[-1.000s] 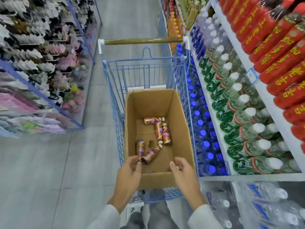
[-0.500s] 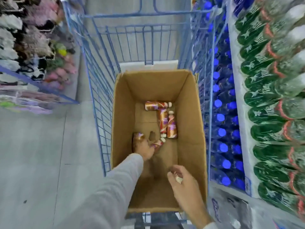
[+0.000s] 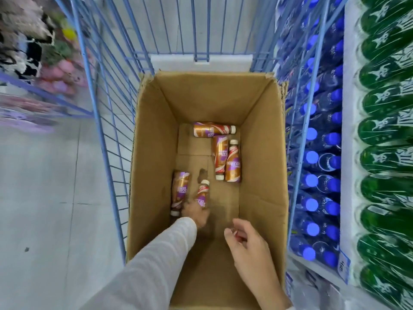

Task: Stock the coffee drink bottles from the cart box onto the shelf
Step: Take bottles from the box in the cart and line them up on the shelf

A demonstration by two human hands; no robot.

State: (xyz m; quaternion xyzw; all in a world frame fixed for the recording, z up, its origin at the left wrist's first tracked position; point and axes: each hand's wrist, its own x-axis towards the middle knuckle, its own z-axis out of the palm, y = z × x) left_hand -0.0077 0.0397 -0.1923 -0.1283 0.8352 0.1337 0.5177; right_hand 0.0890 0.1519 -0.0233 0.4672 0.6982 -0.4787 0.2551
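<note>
1. Box [image 3: 263, 175] sits inside cart [image 3: 107, 130]; shelf [image 3: 348, 153] of bottles runs along the cart's right, rack [image 3: 33, 90] across the aisle to its left.
2. Five bottles lie on the box floor: one [image 3: 213, 129] crosswise at the far end, two [image 3: 220, 156] [image 3: 233, 162] side by side just nearer, touching.
3. Two more [image 3: 180, 192] [image 3: 202, 194] near-left.
4. Left hand [image 3: 195, 214] at those two; right hand [image 3: 250, 249] above the near-right floor.

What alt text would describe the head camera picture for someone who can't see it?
A person's left hand reaches among five coffee bottles lying in a cardboard box in a blue cart, touching one bottle. The right hand hovers above the box; bottled drinks fill shelves alongside.
</note>
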